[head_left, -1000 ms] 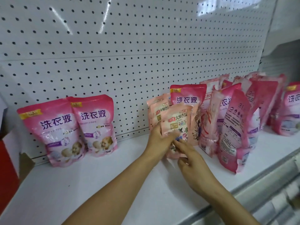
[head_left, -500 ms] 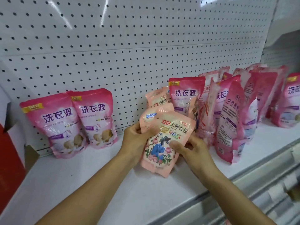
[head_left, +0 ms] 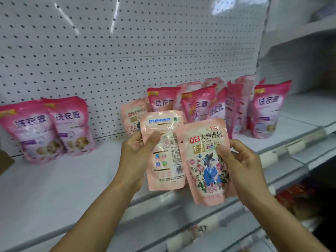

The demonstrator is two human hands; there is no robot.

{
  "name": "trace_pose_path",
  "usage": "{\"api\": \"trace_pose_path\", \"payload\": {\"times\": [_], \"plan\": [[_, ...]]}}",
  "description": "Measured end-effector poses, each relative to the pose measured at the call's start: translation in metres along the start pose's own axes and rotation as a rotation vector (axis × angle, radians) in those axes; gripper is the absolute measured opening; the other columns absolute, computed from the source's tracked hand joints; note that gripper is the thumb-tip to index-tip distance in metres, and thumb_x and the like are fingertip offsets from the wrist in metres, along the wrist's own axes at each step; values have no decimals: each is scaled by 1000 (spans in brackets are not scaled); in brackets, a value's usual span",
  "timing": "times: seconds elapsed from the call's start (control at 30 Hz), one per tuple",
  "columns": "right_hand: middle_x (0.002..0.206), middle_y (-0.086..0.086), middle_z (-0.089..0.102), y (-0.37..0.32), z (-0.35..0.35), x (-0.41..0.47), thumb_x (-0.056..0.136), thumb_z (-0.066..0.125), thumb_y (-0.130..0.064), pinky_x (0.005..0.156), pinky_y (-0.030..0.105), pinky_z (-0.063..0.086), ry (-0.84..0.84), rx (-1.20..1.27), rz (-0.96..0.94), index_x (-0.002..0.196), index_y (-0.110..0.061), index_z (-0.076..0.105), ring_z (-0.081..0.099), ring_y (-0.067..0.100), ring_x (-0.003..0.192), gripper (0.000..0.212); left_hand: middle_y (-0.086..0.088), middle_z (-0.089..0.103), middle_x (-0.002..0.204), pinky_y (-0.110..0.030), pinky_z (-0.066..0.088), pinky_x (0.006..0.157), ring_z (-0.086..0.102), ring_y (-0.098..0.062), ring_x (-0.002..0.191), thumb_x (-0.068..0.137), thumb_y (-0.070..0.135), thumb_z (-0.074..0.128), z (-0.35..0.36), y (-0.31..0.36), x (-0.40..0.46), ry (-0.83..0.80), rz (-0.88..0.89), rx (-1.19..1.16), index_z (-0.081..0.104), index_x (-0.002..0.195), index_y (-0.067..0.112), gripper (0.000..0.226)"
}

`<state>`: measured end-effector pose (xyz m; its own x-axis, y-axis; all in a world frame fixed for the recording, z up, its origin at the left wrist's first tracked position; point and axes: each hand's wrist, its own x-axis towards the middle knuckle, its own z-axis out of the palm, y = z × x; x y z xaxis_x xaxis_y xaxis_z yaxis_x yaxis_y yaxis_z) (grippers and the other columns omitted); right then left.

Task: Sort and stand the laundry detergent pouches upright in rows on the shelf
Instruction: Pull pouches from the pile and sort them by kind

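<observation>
Over the shelf (head_left: 54, 190) front edge, both hands are holding pale pouches clear of the deck. Left hand (head_left: 135, 157) is pinching the back-facing pouch (head_left: 163, 153) w/ thumb on top; right hand (head_left: 241, 162) is gripping the floral-front pouch (head_left: 205, 160), fingers curled round its edge. Best move, imo: flip the left one label-out, then seat both bottoms flat beside the pale pouch at the pegboard (head_left: 132, 115), apart from the dark pink pouches (head_left: 200, 104).

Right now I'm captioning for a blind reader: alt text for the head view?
Left hand holds a peach pouch back-side out; right hand holds a matching floral-front pouch, both lifted before a white shelf of pink detergent pouches.
</observation>
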<state>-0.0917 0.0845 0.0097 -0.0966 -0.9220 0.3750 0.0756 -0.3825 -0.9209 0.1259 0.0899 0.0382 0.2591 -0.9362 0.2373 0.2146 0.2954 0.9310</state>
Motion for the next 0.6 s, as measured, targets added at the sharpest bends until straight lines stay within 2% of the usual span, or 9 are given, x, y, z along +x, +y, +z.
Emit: {"api": "trace_pose_path", "payload": {"times": [0.2, 0.27, 0.33, 0.4, 0.5, 0.6], "plan": [[81, 10, 77, -17, -117, -7, 94, 58, -16, 59, 40, 60, 29, -7, 43, 87, -14, 66, 75, 27, 71, 11, -11, 77, 100, -45, 62, 71, 75, -30, 89, 90, 12, 65, 89, -27, -50, 50, 22, -77, 68, 109, 11, 19], [83, 9, 77, -17, -148, -7, 95, 58, -15, 61, 40, 61, 65, 5, 59, 89, -14, 66, 75, 27, 72, 10, -7, 78, 95, -42, 62, 68, 75, -27, 85, 91, 11, 64, 118, -37, -64, 69, 81, -53, 69, 105, 15, 15], [87, 11, 76, -16, -176, -5, 95, 58, -16, 69, 46, 60, 96, 18, 89, 91, -13, 66, 74, 31, 78, 9, -3, 79, 88, -35, 62, 62, 76, -23, 79, 91, 12, 64, 147, -47, -75, 77, 140, 3, 69, 100, 19, 13], [88, 11, 76, -15, -202, 0, 94, 59, -18, 73, 50, 59, 131, 7, 107, 92, -11, 65, 74, 31, 80, 10, -3, 78, 88, -34, 62, 62, 76, -22, 79, 90, 13, 65, 176, -57, -79, 49, 166, 49, 69, 102, 17, 13], [84, 11, 76, -11, -239, 13, 95, 58, -18, 71, 48, 60, 197, 3, 108, 92, -10, 65, 75, 28, 75, 11, -5, 78, 91, -39, 62, 67, 76, -25, 82, 90, 13, 65, 220, -72, -73, -17, 162, 79, 68, 105, 14, 15], [83, 11, 76, -3, -276, 32, 95, 59, -20, 67, 44, 59, 245, 17, 134, 91, -13, 65, 75, 28, 73, 11, -5, 78, 89, -36, 62, 65, 76, -25, 81, 91, 12, 65, 263, -90, -56, -83, 132, 86, 69, 100, 17, 11]]}}
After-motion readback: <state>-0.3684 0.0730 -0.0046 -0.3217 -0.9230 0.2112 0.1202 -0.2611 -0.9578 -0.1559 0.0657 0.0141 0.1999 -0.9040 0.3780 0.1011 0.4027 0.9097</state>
